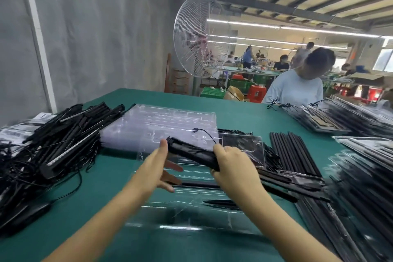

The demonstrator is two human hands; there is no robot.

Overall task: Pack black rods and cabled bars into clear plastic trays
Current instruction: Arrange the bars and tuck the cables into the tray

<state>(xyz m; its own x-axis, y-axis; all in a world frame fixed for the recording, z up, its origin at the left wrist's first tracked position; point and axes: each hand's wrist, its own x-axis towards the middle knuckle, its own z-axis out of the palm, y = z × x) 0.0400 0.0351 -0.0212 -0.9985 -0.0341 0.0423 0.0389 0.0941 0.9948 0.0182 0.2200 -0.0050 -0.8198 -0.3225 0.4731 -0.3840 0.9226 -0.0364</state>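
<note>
Right hand (234, 168): fingers curled round the near end of a long, slim black cabled bar (191, 153). A thin black lead loops off the bar's far end.

Left hand (157, 166): fingers straight and spread, grasping nothing. Its thumb is up against the bar's far end, steadying it.

The bar is held in the air, tilted, just above a clear moulded plastic tray (180, 227) lying flat in front of the person. One thin black rod (197, 185) already sits in a tray groove.

Step, as I read it: lining the bar up for seating. The next move likely calls for levelling it parallel to the grooves, lowering it into a free channel and tucking the lead clear of the rim. The picture is blurred, so the exact slot cannot be told.

- Surface: green-covered table (244, 110).
- Left: tangled heap of black cabled bars (63, 140).
- Beyond the hands: stack of empty clear trays (161, 123).
- Right: row of loose black rods (293, 153), then filled trays (361, 176) piled.

Room: grey curtain wall (95, 27), white-caged pedestal fan (197, 36) and a person in a pale shirt (295, 89) across the table. Other workers sit at benches under strip lights.
</note>
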